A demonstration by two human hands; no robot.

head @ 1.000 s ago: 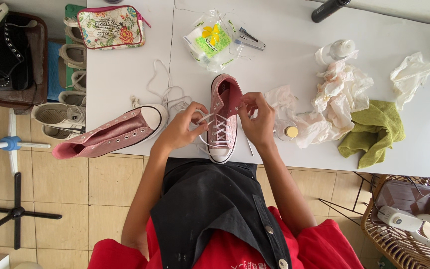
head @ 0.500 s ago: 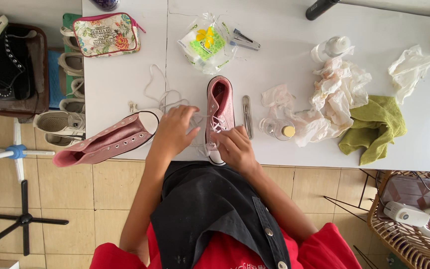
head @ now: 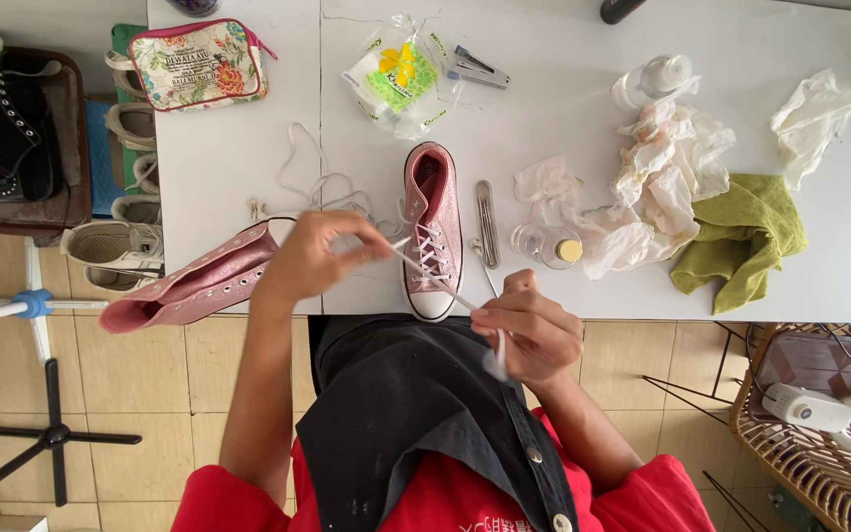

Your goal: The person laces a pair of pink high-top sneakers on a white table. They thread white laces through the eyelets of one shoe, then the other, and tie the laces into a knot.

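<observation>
The person is lacing the pink shoe (head: 431,232), standing between both hands. The left hand (head: 312,258) and right hand (head: 529,330) are each pinching the white lace (head: 435,281), pulling it tight. Next, probably threading another hole.

A pink glittery high-top sneaker (head: 431,232) lies upright near the tabletop's front edge, its white lace (head: 442,286) pulled taut diagonally.
</observation>
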